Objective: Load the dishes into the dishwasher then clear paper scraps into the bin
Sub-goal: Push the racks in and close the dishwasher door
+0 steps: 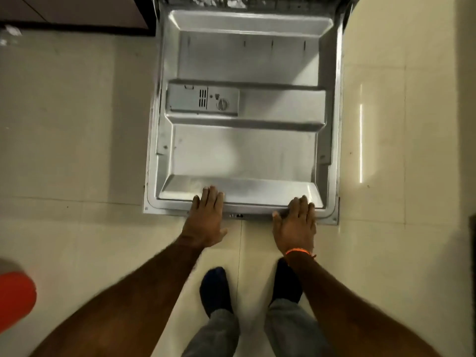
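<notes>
The dishwasher door [244,155] lies fully lowered in front of me, its steel inner face up, with a grey detergent compartment [203,100] on its left half. My left hand [206,219] rests flat on the door's near edge, fingers straight. My right hand [296,222] lies on the same edge further right, fingers over the rim; an orange band circles that wrist. At the top of the view only a sliver of the dishwasher rack [231,1] shows. No dishes or paper scraps can be made out.
Pale floor tiles [77,150] spread on both sides of the door. My two feet [215,289] in dark socks stand just behind the door's edge. A red rounded object [15,300] sits at the lower left. A dark cabinet base [77,24] runs along the top left.
</notes>
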Demonstrator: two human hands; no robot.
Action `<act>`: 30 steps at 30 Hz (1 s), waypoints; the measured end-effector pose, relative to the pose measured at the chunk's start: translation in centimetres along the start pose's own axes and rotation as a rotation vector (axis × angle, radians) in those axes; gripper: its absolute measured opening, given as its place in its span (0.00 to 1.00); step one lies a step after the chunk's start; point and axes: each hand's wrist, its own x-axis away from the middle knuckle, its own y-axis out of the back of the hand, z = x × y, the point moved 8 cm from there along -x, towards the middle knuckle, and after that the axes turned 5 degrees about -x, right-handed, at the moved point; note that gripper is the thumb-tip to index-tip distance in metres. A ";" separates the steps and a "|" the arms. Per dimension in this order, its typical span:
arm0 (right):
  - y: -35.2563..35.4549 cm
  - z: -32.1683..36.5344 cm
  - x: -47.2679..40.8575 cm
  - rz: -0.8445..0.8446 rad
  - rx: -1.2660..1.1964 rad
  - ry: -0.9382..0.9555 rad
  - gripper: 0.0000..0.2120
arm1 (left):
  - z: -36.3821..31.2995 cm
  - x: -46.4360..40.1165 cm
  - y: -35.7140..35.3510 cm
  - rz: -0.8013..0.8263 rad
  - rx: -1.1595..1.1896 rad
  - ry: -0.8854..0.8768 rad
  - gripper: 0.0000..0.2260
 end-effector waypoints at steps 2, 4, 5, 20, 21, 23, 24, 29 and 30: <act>-0.4 -0.9 1.4 -0.093 -0.161 -0.168 0.44 | -0.2 0.1 -1.0 -0.039 -0.032 0.015 0.52; -1.1 -1.3 2.4 -0.178 -0.398 -0.297 0.51 | -0.2 0.1 -1.5 -0.069 -0.036 0.016 0.54; -1.8 -1.5 2.5 -0.202 -0.547 -0.359 0.53 | -0.1 -0.1 -1.7 -0.067 -0.042 0.007 0.55; -10.0 1.4 1.5 0.039 -1.800 -0.815 0.21 | 0.3 -0.6 -2.2 0.021 -0.029 -0.033 0.61; -9.7 1.6 1.6 0.040 -1.807 -0.827 0.21 | 0.2 -0.4 -1.9 0.021 -0.037 -0.020 0.61; -8.3 2.1 2.2 0.057 -1.800 -0.841 0.25 | -0.2 0.5 -1.0 0.023 -0.045 -0.001 0.62; -7.3 2.5 2.8 0.068 -1.794 -0.841 0.26 | -0.3 1.2 -0.2 0.014 -0.046 0.008 0.62; 0.6 5.9 7.2 0.106 -1.683 -0.831 0.25 | -0.5 7.0 7.6 -0.131 -0.085 0.070 0.60; 2.7 7.0 8.1 0.105 -1.655 -0.827 0.27 | -0.6 8.2 9.8 -0.181 -0.103 0.082 0.58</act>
